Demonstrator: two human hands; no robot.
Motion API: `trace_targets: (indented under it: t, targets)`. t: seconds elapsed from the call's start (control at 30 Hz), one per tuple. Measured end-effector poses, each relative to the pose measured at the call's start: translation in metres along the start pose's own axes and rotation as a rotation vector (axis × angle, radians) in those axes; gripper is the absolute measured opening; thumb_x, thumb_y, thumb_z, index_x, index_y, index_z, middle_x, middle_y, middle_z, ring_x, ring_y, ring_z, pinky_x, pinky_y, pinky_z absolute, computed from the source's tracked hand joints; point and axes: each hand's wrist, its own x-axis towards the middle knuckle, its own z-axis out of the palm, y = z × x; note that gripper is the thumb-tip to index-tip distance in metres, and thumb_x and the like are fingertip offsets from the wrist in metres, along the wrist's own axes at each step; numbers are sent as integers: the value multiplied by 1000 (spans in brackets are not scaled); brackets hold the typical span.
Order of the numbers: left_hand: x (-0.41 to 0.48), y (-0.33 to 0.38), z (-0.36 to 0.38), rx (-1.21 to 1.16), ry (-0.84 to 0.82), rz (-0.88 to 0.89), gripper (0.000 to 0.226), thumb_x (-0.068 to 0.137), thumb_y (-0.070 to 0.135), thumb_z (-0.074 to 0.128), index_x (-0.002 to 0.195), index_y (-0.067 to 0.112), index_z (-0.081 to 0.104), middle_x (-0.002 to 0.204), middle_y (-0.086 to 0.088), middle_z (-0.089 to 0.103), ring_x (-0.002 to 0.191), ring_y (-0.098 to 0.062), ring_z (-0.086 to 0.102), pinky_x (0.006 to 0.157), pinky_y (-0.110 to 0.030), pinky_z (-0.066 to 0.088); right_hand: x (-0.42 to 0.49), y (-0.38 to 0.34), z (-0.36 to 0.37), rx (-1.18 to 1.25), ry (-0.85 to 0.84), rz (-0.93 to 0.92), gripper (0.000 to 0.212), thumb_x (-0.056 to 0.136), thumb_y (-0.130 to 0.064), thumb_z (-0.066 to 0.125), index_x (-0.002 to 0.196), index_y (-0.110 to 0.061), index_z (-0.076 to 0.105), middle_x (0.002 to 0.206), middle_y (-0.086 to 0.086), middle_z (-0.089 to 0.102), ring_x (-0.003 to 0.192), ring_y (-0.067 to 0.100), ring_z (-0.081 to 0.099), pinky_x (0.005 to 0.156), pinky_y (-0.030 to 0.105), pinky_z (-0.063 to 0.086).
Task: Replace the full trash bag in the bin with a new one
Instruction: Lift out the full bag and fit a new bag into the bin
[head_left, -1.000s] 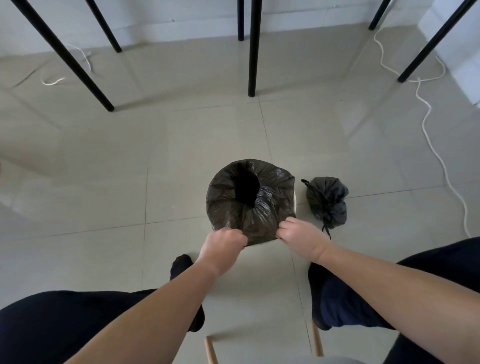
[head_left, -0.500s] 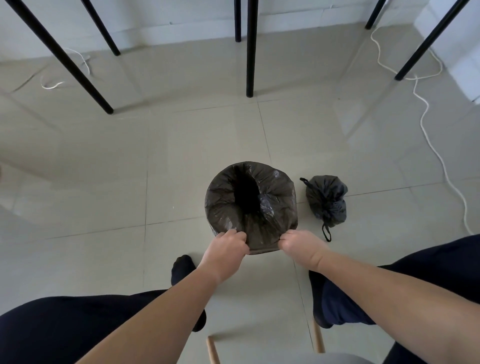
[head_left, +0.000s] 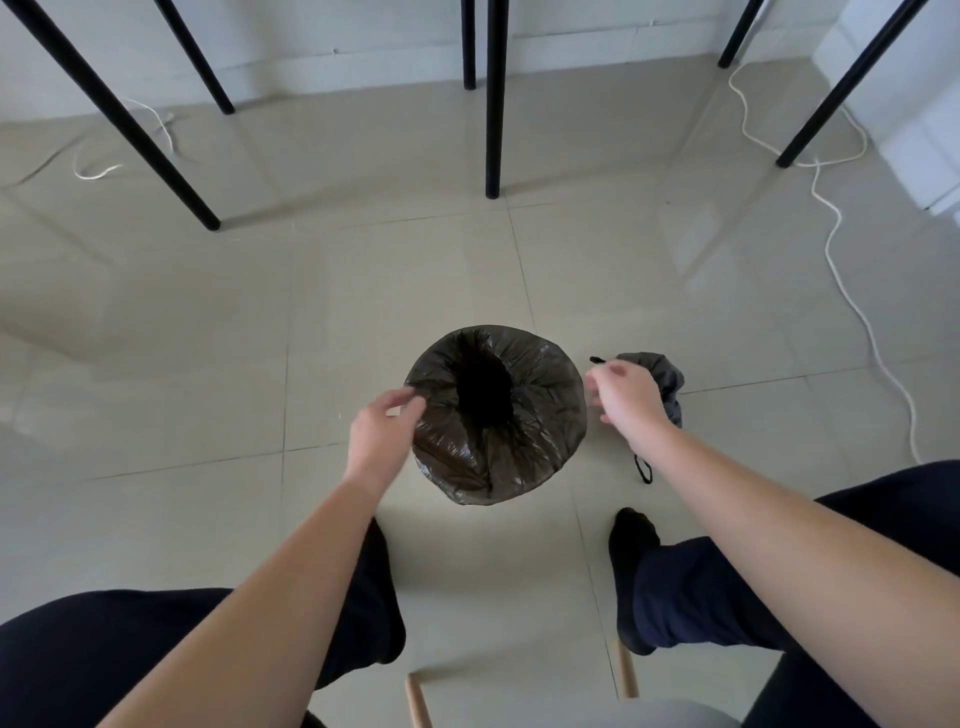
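A small round bin stands on the tiled floor, fully covered by a black trash bag (head_left: 519, 441) stretched over its rim, with a dark opening in the middle. A tied, full dark bag (head_left: 667, 376) with a drawstring loop lies on the floor just right of the bin. My left hand (head_left: 382, 428) hovers at the bin's left rim with relaxed fingers, holding nothing. Over the bin's right rim, my right hand (head_left: 626, 397) is also loose and empty, partly covering the tied bag.
Black table legs (head_left: 492, 104) stand on the floor beyond the bin. A white cable (head_left: 852, 291) runs along the right side. My legs and feet (head_left: 631, 530) flank the bin, and wooden stool legs (head_left: 418, 701) show at the bottom edge.
Both hands have let go of the bag's near edge and moved apart and up to the bin's left and right sides. The bag now lies smooth over the rim.
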Motion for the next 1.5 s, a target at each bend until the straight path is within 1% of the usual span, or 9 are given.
trace_targets:
  t: [0.13, 0.3, 0.5, 0.67, 0.87, 0.97, 1.1, 1.3, 1.5]
  targets:
    - [28, -2, -19, -257, -49, -290, 57, 103, 54, 59, 149, 20, 56, 142, 3, 59, 133, -24, 54, 112, -44, 45, 13, -21, -12, 304, -200, 298, 47, 101, -55, 46, 125, -20, 67, 128, 5, 64, 119, 30, 59, 102, 56, 51]
    - [42, -15, -20, -314, -158, -445, 71, 102, 69, 49, 157, 23, 49, 157, 0, 51, 143, -31, 48, 112, -51, 44, 28, -19, -16, 458, -322, 403, 65, 100, -68, 39, 131, -16, 64, 134, 14, 57, 122, 37, 52, 100, 69, 47]
    - [56, -15, -11, -468, -328, -534, 71, 105, 71, 40, 151, 19, 54, 142, -6, 62, 119, -35, 64, 105, -56, 51, 45, -18, -5, 448, -449, 445, 81, 99, -74, 32, 140, -11, 62, 154, 16, 48, 145, 37, 40, 105, 72, 43]
    - [67, -14, -5, -445, -377, -551, 71, 103, 74, 37, 150, 23, 54, 135, -2, 63, 112, -35, 65, 98, -56, 50, 54, -29, -8, 181, -492, 447, 79, 97, -79, 21, 129, -24, 67, 154, 11, 51, 130, 31, 53, 109, 53, 40]
    - [72, -17, -1, -497, -434, -610, 71, 100, 79, 36, 145, 27, 55, 140, -2, 61, 120, -37, 63, 83, -55, 57, 71, -13, 11, 271, -645, 484, 99, 91, -86, 20, 154, -15, 46, 160, 12, 44, 151, 33, 34, 118, 70, 26]
    - [71, -14, 1, -519, -447, -621, 62, 101, 78, 35, 127, 29, 61, 130, 1, 62, 113, -31, 63, 77, -52, 56, 76, -2, 22, 289, -657, 517, 103, 88, -89, 20, 155, -16, 44, 155, 13, 51, 146, 34, 42, 118, 70, 26]
    - [71, -13, 6, -515, -431, -636, 59, 101, 79, 33, 112, 32, 68, 129, 2, 65, 114, -28, 64, 91, -55, 53, 88, 15, 27, 351, -668, 568, 107, 80, -93, 23, 158, -20, 40, 153, 13, 54, 143, 37, 48, 119, 68, 27]
    - [79, -6, 3, -200, -154, -498, 61, 106, 68, 36, 141, 24, 59, 143, -2, 60, 123, -30, 59, 109, -53, 47, 74, -20, 3, 44, -363, 382, 74, 103, -68, 26, 118, -12, 73, 123, 16, 72, 109, 33, 67, 95, 52, 54]
    - [78, 15, -8, -113, -109, -424, 55, 104, 58, 48, 141, 18, 55, 139, 0, 56, 121, -28, 57, 100, -52, 55, 62, -45, -8, 279, -273, 377, 70, 105, -62, 32, 131, -6, 65, 138, 22, 59, 116, 38, 60, 98, 62, 51]
